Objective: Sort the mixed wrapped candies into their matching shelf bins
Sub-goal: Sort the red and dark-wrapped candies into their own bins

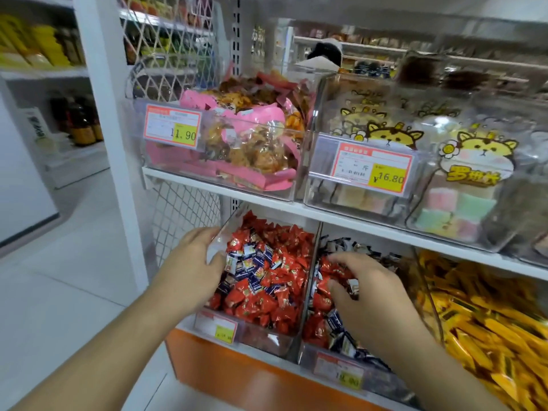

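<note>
Nearest the camera, two bare forearms reach up from the bottom of the frame toward a white shop shelf. The right hand point(360, 284), centre-right, dips into the clear plastic bin of dark blue-and-white wrapped candies point(338, 355), its fingers curled down among a cluster of stray red wrapped candies point(321, 301); the grip looks closed on some of them, though exactly which pieces it holds is hidden under the fingers. The left hand point(197, 259), centre-left, rests with relaxed fingers against the upper left wall of the neighbouring clear plastic bin of mostly red wrapped candies point(264, 341), holding nothing. In the middle of that red bin lies a patch of stray blue-and-white wrapped candies point(252, 262). A thin clear divider wall point(311, 280) separates the two bins. At the lower right sits a heap of yellow-orange wrapped sticks point(486, 321). To do this step well, the right hand should probably close only on red wrappers, lift clear of the divider, and release them over the left bin, while the left hand steadies that bin; loose pieces could slip back if the handful is too full.
</note>
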